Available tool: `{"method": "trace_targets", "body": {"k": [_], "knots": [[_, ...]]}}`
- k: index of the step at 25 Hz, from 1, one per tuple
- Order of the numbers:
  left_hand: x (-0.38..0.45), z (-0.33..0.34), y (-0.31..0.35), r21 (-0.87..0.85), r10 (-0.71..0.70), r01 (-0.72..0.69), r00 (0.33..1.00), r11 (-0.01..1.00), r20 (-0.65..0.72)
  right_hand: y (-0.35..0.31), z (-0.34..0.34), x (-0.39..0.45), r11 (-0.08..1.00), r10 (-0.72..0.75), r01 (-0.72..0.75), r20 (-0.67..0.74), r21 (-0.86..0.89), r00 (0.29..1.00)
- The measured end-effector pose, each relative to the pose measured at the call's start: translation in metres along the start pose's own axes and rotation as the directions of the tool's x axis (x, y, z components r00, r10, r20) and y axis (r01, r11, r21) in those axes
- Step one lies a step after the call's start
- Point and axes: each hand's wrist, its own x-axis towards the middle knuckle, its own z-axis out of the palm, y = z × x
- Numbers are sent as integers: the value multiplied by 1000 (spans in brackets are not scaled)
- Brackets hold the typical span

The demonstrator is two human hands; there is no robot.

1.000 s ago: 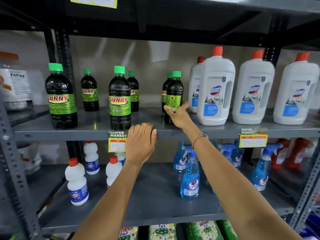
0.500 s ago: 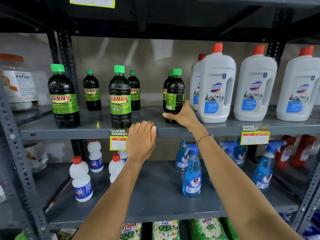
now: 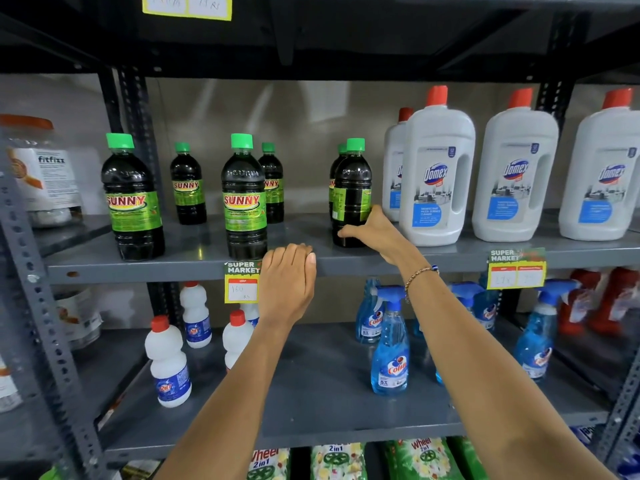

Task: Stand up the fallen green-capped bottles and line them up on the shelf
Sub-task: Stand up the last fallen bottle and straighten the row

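Observation:
Several dark SUNNY bottles with green caps stand upright on the grey shelf (image 3: 194,268). Three are at the front: a left bottle (image 3: 131,199), a middle bottle (image 3: 244,199) and a right bottle (image 3: 351,192), each with another bottle behind it. My right hand (image 3: 375,233) wraps the base of the right front bottle, whose label is turned sideways. My left hand (image 3: 287,282) rests flat on the shelf's front edge, fingers together, holding nothing.
White Domex jugs (image 3: 436,174) with red caps stand right beside the held bottle. A price tag (image 3: 241,282) hangs on the shelf edge by my left hand. Below are blue Colin sprays (image 3: 389,344) and small white bottles (image 3: 169,365). A fitfizz jar (image 3: 41,171) sits far left.
My right hand has slid lower and round the base of the right front bottle, which has shifted slightly. My left hand stays on the shelf edge.

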Motion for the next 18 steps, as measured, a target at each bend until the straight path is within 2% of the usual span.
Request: {"method": "trace_targets", "body": {"k": [5,9,14,18], "knots": [[0,1,-1,-8,1,-1,1000,1000,7,1,3,-5,998,-37,32,-98,-52,995],[-1,0,-1,-15,-1,1,1000,1000,9,-2,0,-4,1000,-6,6,-48,-12,999],[-1,-1,0,-23,4,-4,1000,1000,3,-2,4,-9,994,-42,29,-121,-109,992],[-1,0,-1,-34,16,-17,1000,999,-12,16,1,17,993,-12,6,-49,-122,999]]}}
